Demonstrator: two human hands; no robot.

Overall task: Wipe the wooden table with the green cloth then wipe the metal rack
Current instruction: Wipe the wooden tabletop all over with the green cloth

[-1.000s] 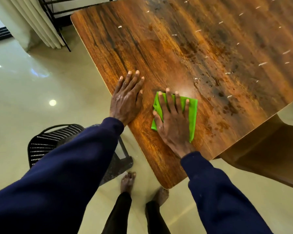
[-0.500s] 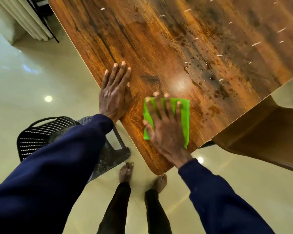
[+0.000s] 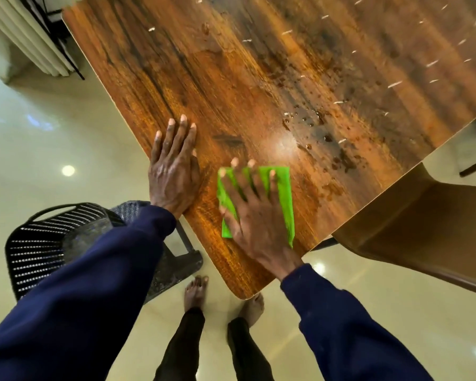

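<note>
**Two hands flat on a water-spotted tabletop, green cloth under the right**

Head view: Both hands lie palm-down near the rounded near corner of the wooden tabletop (image 3: 231,78). The left hand (image 3: 173,171) rests flat on the bare wood at the tabletop's left edge, fingers straight and held close together, gripping nothing. The right hand (image 3: 256,215), slightly blurred, presses down on the green cloth (image 3: 282,193) with its fingers spread wide. The cloth is folded into a rectangle and lies flat on the wood just beside the left hand, its far edge showing past the fingertips and its right side clear of the palm. Beyond the cloth, water droplets (image 3: 313,119) and dark wet patches dot the grain, and small white flecks (image 3: 395,84) are scattered across the far right of the surface. Navy sleeves (image 3: 94,284) cover both arms to the wrist.

Below the corner, bare feet (image 3: 195,292) stand on a glossy pale floor (image 3: 52,119). A black slatted chair (image 3: 52,243) sits to the left under the left arm, and a brown chair (image 3: 423,229) is tucked at the tabletop's right edge. A pale pleated curtain (image 3: 25,31) hangs at the upper left with a thin black metal frame (image 3: 63,48) beside it.
</note>
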